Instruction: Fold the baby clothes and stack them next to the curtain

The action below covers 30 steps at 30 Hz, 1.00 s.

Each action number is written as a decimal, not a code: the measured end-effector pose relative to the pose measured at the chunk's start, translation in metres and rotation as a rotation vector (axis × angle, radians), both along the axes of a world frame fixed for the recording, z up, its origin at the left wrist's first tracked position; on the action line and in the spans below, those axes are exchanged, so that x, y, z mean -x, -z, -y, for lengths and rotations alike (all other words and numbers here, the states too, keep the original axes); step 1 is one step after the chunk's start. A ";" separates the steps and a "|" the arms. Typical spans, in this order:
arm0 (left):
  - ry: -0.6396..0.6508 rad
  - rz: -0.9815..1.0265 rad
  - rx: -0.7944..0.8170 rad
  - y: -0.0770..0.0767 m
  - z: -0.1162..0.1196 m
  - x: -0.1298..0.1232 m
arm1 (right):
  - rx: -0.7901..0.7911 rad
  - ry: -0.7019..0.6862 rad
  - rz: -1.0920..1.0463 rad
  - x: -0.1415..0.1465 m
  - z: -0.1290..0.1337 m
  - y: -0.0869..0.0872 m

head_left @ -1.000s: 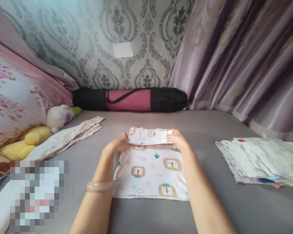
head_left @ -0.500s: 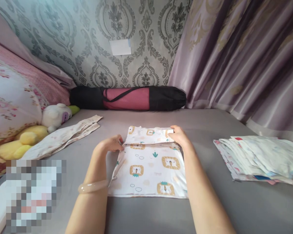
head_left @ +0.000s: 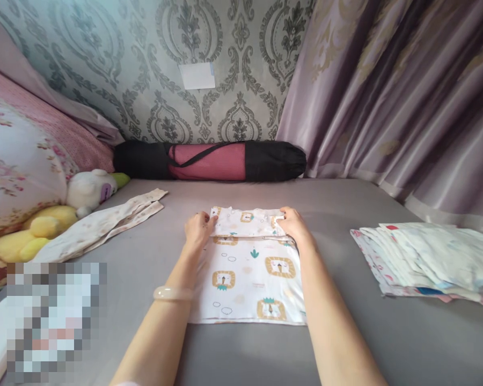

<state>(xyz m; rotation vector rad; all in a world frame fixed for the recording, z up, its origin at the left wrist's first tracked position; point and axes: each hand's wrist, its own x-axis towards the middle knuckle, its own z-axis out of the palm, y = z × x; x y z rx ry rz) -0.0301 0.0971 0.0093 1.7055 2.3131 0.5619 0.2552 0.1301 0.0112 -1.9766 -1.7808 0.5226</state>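
Observation:
A folded white cloth (head_left: 241,279) printed with tan lion faces and green leaves lies flat on the grey bed sheet (head_left: 241,354). Its far part is doubled over into a band toward me. My left hand (head_left: 199,228) pinches the band's far left corner, thumb on top. At the far right corner, my right hand (head_left: 293,222) closes on the same band with thumb and fingers. Part of the cloth's left edge is hidden behind my left forearm, which wears a pale bangle (head_left: 173,294).
Folded cloths (head_left: 426,262) form a pile at the right. On the left lie speckled pale trousers (head_left: 104,225), a white plush toy (head_left: 90,187), a yellow plush (head_left: 44,225) and a floral pillow (head_left: 20,161). A black-and-maroon roll bag (head_left: 209,161) rests against the wall.
My left hand has moved away from me and to the right, from the cloth's left side to the band's far left corner. My right hand stays at its corner.

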 end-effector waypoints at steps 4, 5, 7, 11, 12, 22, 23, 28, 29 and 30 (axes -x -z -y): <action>-0.010 0.037 0.002 0.008 -0.002 0.000 | -0.017 0.001 0.001 0.002 0.003 0.000; -0.015 0.043 0.004 0.009 -0.003 0.001 | -0.016 0.000 -0.005 0.003 0.003 -0.001; -0.031 0.047 0.011 0.010 -0.004 0.002 | -0.015 0.000 -0.029 0.003 0.002 -0.002; -0.069 0.051 0.020 0.012 -0.007 0.002 | -0.034 0.003 -0.079 0.004 -0.001 -0.001; -0.076 0.048 0.020 0.012 -0.007 0.001 | -0.038 0.011 -0.075 0.004 -0.002 0.000; -0.081 -0.036 -0.010 0.010 -0.001 -0.003 | -0.149 0.049 0.224 0.015 0.013 0.003; -0.095 -0.048 -0.022 0.008 0.000 -0.005 | -0.190 0.049 0.255 0.018 0.014 0.002; 0.129 -0.194 -0.218 -0.003 0.002 -0.027 | -0.367 -0.234 0.254 0.064 0.022 0.001; 0.241 -0.217 -0.240 -0.002 0.002 -0.033 | -0.386 -0.336 0.253 0.075 0.025 0.005; 0.337 -0.232 -0.242 0.001 0.001 -0.038 | -0.395 -0.426 0.257 0.086 0.027 0.009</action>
